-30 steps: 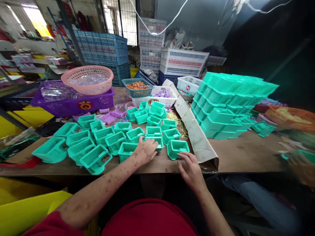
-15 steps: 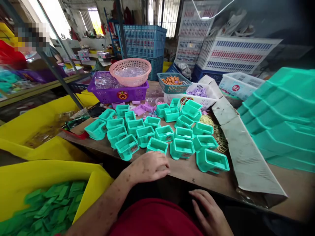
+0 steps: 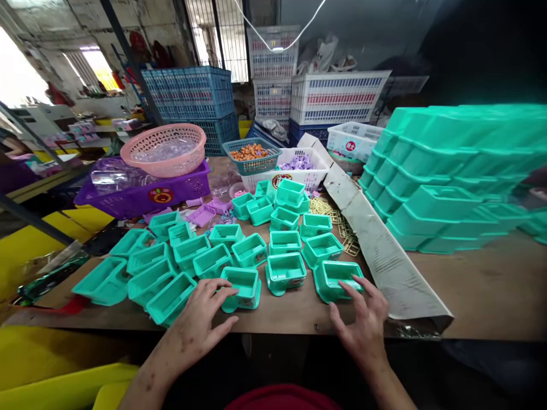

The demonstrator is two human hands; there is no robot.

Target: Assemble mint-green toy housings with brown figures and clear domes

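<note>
Many small turquoise plastic box-shaped parts (image 3: 285,269) stand on the wooden table, most with their hollow side up. My left hand (image 3: 200,316) has its fingers spread at the left side of one front turquoise part (image 3: 242,283); whether the fingertips touch it I cannot tell. My right hand (image 3: 363,319) is over the front-right turquoise part (image 3: 327,287), fingers at its near rim and thumb apart below it. Neither hand is closed around a part.
A grey cardboard strip (image 3: 380,245) divides the table (image 3: 482,296); stacked turquoise parts (image 3: 440,171) stand beyond it. Behind are a purple basket (image 3: 183,191), a pink colander (image 3: 164,162), a blue-grey basket (image 3: 252,165) of orange pieces and a white basket (image 3: 316,176) of purple pieces.
The view has swung to the right. My right hand has risen from below the table edge to the front-right part. My left hand has turned and spread its fingers beside a front part.
</note>
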